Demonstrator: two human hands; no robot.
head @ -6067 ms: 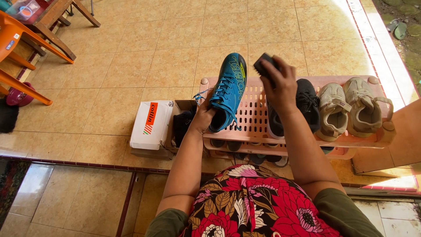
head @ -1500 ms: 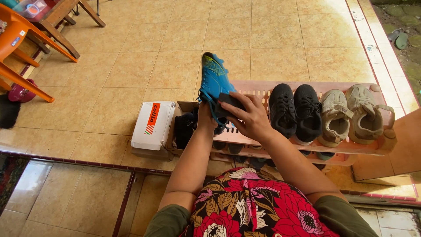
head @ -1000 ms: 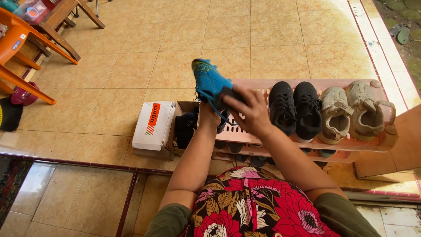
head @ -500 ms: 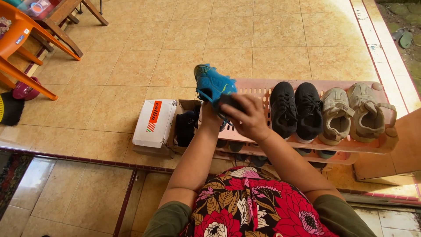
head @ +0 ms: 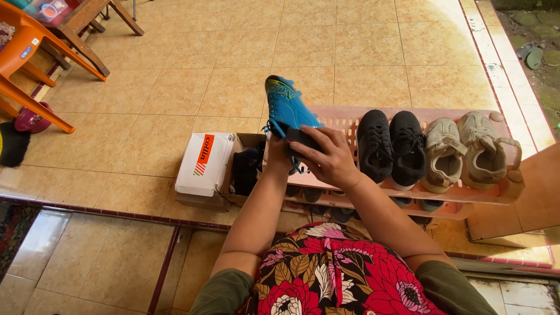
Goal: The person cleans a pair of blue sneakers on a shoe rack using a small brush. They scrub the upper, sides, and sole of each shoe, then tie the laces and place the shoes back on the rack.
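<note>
Above the pink rack (head: 466, 192), our left hand (head: 276, 156) grips the blue shoe (head: 287, 108) while our right hand (head: 329, 156) presses a dark brush (head: 300, 139) against it; brushing looks midway, four shoes shelved.

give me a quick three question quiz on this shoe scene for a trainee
1. True or false: the left hand holds the blue shoe up above the pink rack.
2. What does the right hand press against the blue shoe? A) white cloth B) dark brush C) spray bottle
3. Counting from the blue shoe, how many black shoes and how many beige shoes stand on the rack's top shelf?

Key
1. True.
2. B, the dark brush.
3. Two black, then two beige.
</note>
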